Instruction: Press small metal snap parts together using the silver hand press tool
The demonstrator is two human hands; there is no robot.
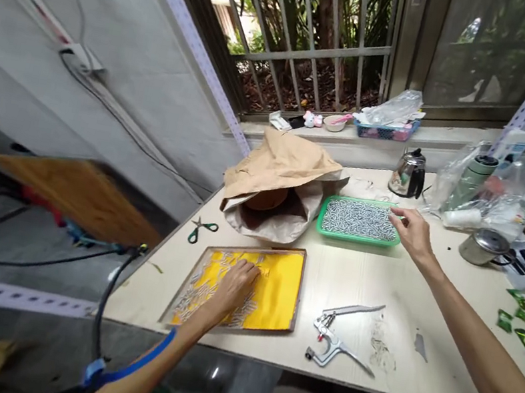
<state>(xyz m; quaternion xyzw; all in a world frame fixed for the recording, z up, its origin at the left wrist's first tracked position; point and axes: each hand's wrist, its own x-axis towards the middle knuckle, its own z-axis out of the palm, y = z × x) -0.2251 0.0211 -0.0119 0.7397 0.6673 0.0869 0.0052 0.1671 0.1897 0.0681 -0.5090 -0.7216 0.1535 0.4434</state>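
Observation:
My left hand lies palm down on a yellow board in a wooden frame, its fingers curled loosely over rows of small silver pieces. My right hand reaches to the right rim of a green tray filled with many small silver pieces; its fingers are bent over the tray's edge, and I cannot make out anything held in them.
Metal hand pliers lie near the table's front edge. Green-handled scissors sit left of the board. A brown paper bag, a kettle, a steel pot and green wrappers crowd the back and right.

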